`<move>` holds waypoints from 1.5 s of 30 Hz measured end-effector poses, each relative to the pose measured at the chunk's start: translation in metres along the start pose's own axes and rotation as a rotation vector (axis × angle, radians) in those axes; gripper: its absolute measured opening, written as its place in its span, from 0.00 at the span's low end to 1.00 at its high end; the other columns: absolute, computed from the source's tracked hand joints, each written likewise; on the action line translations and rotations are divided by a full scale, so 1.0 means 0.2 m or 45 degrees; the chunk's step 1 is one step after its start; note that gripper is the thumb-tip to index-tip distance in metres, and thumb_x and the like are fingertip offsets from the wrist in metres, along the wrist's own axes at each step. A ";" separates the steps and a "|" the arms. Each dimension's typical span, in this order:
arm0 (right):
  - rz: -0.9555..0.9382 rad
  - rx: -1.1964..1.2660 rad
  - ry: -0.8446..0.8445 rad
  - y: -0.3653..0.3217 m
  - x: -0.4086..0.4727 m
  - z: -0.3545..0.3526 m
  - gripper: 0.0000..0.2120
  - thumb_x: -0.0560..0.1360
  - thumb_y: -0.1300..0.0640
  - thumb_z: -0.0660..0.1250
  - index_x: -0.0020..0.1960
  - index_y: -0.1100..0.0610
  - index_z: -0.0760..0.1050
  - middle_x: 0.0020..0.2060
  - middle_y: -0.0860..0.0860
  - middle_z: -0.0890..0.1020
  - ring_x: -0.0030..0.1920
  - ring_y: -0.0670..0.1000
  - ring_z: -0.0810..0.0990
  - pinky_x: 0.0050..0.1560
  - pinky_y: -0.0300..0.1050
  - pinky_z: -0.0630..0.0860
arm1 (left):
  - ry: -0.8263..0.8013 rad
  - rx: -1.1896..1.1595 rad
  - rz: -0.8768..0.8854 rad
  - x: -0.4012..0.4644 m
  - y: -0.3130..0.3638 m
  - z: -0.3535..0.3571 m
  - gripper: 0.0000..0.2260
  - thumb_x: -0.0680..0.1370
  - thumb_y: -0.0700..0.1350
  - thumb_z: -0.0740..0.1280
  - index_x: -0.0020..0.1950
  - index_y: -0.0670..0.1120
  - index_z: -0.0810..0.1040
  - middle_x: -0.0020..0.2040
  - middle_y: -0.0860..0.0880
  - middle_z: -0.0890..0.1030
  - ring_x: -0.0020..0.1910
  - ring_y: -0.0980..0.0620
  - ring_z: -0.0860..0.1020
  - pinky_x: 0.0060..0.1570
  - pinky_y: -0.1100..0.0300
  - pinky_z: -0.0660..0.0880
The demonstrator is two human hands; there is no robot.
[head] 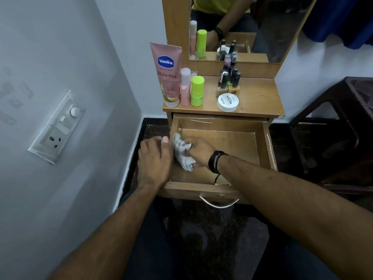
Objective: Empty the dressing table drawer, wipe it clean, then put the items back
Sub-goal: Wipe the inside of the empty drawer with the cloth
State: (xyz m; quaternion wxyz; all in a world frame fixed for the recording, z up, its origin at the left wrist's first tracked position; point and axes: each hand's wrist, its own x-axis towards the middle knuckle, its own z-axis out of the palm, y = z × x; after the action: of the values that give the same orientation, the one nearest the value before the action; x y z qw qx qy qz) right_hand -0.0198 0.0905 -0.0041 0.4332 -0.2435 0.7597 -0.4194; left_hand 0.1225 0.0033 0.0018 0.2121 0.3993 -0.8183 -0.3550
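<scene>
- Currently wiping: pulled-out wooden drawer (264,150) holds nothing but the crumpled white patterned cloth (182,153), pressed into the left rear corner of the floor.
- Right hand (198,151) clenched round the cloth; left hand (155,156) gripping the drawer's left wall, steadying it. Hands close together, not touching.
- Advisable: keep left-hand brace firm; drag cloth along each wall seam, then sweep floor front to back, refolding to a fresh face.
- Removed items parked on wooden tabletop (260,98): pink lotion tube (167,73), green capped bottle (197,90), nail-polish bottles (229,81), white round jar (228,102). Leave until floor is dry.
</scene>
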 end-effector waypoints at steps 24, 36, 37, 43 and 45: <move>0.109 0.320 1.179 -0.04 0.20 -0.13 0.13 0.79 0.57 0.61 0.60 0.56 0.79 0.54 0.57 0.83 0.53 0.59 0.81 0.49 0.43 0.73 | -0.012 0.086 0.071 0.00 -0.02 0.01 0.29 0.79 0.67 0.47 0.65 0.50 0.74 0.63 0.49 0.72 0.59 0.56 0.68 0.61 0.55 0.66; -0.378 0.207 0.801 -0.15 0.20 0.23 0.15 0.76 0.54 0.69 0.62 0.54 0.81 0.50 0.55 0.81 0.49 0.51 0.79 0.54 0.42 0.76 | -0.008 0.073 0.080 0.00 -0.01 0.01 0.31 0.78 0.68 0.46 0.65 0.48 0.74 0.63 0.48 0.73 0.60 0.52 0.70 0.60 0.55 0.67; -0.384 0.138 0.786 -0.17 0.20 0.22 0.14 0.77 0.54 0.69 0.61 0.55 0.82 0.50 0.55 0.81 0.49 0.51 0.80 0.53 0.42 0.75 | -0.009 0.073 0.078 0.00 -0.01 0.01 0.32 0.78 0.68 0.46 0.65 0.48 0.75 0.62 0.47 0.73 0.60 0.51 0.71 0.60 0.54 0.68; 0.230 1.045 0.928 -0.17 0.23 0.05 0.08 0.80 0.56 0.64 0.49 0.59 0.78 0.42 0.57 0.84 0.35 0.55 0.82 0.33 0.45 0.80 | -0.017 0.081 0.053 -0.01 -0.01 0.01 0.30 0.79 0.67 0.47 0.65 0.48 0.74 0.63 0.48 0.72 0.60 0.51 0.71 0.61 0.51 0.69; 0.322 1.347 0.945 -0.12 0.21 -0.01 0.10 0.80 0.54 0.62 0.50 0.61 0.78 0.36 0.58 0.83 0.26 0.51 0.79 0.23 0.38 0.71 | -0.023 0.076 0.055 0.00 -0.01 0.01 0.30 0.78 0.67 0.47 0.65 0.48 0.74 0.63 0.48 0.72 0.60 0.51 0.71 0.61 0.51 0.70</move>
State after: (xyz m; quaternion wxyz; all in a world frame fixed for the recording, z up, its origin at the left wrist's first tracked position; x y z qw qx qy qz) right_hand -0.0422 0.0485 -0.0021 0.2496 0.2542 0.5728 -0.7382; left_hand 0.1228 0.0035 -0.0002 0.2005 0.3845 -0.8387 -0.3294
